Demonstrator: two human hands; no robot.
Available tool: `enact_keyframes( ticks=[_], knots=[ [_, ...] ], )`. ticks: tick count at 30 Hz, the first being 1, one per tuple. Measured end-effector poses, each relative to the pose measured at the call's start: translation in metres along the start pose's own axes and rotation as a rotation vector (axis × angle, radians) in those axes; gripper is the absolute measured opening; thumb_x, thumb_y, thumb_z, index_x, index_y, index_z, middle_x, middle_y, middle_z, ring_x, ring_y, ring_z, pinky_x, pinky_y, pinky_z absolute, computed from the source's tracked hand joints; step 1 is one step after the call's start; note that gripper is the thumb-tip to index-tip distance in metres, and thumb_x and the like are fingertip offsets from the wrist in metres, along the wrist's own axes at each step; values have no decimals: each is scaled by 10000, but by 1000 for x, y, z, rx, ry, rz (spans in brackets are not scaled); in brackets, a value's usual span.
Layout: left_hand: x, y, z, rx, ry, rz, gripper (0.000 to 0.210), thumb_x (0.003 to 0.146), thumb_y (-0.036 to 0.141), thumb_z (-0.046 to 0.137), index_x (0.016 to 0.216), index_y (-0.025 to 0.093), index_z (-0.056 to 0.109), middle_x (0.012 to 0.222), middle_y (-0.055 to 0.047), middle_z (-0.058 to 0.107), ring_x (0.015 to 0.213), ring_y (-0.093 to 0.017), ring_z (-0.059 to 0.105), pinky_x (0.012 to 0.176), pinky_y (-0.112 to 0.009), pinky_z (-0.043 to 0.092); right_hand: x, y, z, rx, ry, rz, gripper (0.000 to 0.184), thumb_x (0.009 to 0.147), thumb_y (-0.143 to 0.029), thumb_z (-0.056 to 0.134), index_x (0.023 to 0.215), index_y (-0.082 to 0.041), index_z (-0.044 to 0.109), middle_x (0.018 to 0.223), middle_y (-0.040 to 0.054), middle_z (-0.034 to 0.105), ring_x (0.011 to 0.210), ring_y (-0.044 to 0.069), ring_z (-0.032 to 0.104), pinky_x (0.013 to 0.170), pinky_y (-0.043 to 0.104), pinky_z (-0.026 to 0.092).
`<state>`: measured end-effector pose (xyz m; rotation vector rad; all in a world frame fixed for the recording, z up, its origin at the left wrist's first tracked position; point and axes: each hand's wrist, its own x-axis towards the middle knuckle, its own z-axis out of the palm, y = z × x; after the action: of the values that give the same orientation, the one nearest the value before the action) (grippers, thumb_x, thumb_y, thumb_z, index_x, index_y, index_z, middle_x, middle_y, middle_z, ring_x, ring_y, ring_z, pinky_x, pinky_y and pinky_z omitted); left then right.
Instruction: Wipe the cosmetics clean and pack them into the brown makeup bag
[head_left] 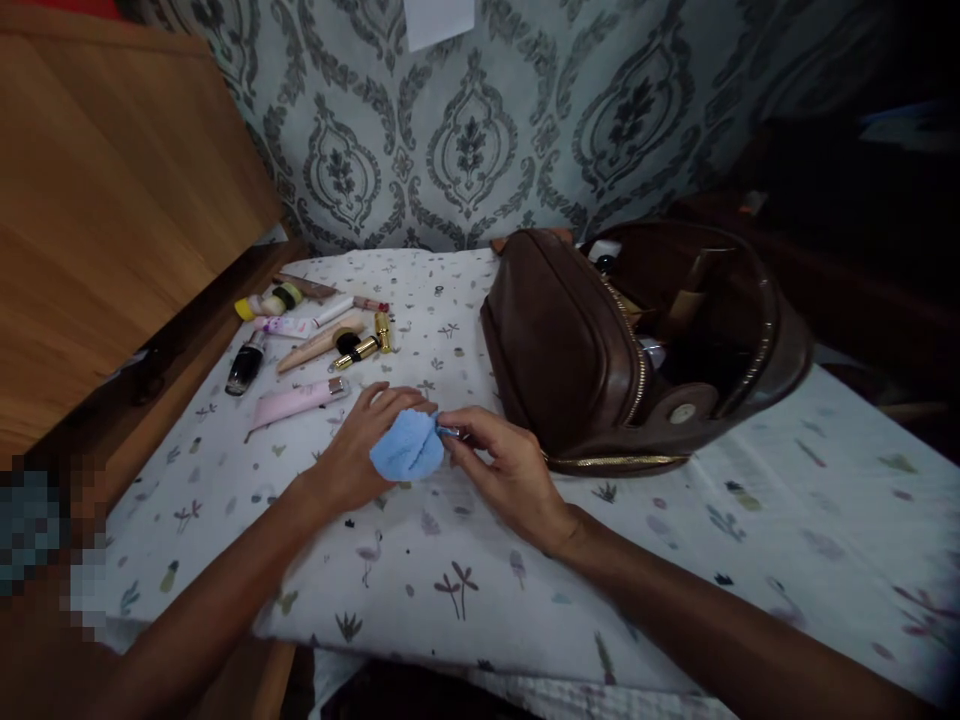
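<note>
A small light-blue cloth [407,446] is bunched between my hands above the front middle of the table. My left hand [352,445] is closed on the cloth, its fingers partly hidden behind it. My right hand [510,470] pinches a small shiny metallic item [450,432] at the cloth's right edge; its far end is covered, so I cannot tell its kind. Just beyond my left hand lies a pink tube [296,404] with a silver cap. Right of my right hand stands a brown leather bag [555,340], unzipped, with several items inside.
At the back left lie a dark glass bottle [245,366], gold-and-black lipsticks [357,352], a brush [319,345], a white-purple tube [285,327] and small round jars [274,300]. A patterned white cloth [450,580] covers the table. A wooden panel [127,200] rises at left; a patterned wall [472,140] stands behind.
</note>
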<state>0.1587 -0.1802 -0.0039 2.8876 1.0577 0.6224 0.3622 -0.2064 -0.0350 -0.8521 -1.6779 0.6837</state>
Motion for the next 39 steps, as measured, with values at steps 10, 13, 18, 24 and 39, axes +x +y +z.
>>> enact_keyframes(
  ticks=[10, 13, 18, 24, 39],
  knots=[
    [-18, -41, -24, -283, -76, -362, 176, 923, 375, 553, 882, 212, 604, 941, -25, 677, 913, -215, 614, 848, -365, 471, 3, 0, -2, 81, 75, 146, 131, 898, -294, 657, 969, -198, 711, 868, 24, 734, 741, 146, 678, 699, 274, 559],
    [-23, -50, -24, -415, -102, -443, 266, 923, 427, 535, 753, 222, 533, 729, 17, 635, 749, -182, 590, 750, -328, 481, 6, -5, -4, 152, 91, 199, 148, 896, -326, 652, 955, -194, 685, 847, 24, 714, 725, 146, 673, 706, 293, 567],
    [-22, -48, -26, -682, -111, -471, 329, 915, 456, 508, 674, 235, 475, 609, 34, 619, 579, -151, 566, 625, -309, 488, 9, -8, -5, 261, 73, 341, 268, 889, -426, 653, 1024, -198, 611, 809, 18, 685, 681, 152, 673, 608, 296, 572],
    [-22, -47, -29, -670, -1, -528, 305, 845, 468, 633, 697, 221, 532, 644, 32, 602, 579, -143, 564, 568, -296, 496, 8, -2, -5, 300, 44, 419, 313, 875, -487, 653, 963, -191, 601, 684, -9, 629, 565, 134, 623, 495, 256, 512],
    [-5, -3, -14, -290, -89, -113, 301, 881, 445, 662, 1111, 251, 654, 1128, -49, 683, 1123, -254, 602, 994, -436, 451, 1, -9, -2, 57, -96, -5, 93, 896, -173, 609, 908, -226, 685, 923, 49, 687, 815, 158, 646, 720, 300, 531]
  ],
)
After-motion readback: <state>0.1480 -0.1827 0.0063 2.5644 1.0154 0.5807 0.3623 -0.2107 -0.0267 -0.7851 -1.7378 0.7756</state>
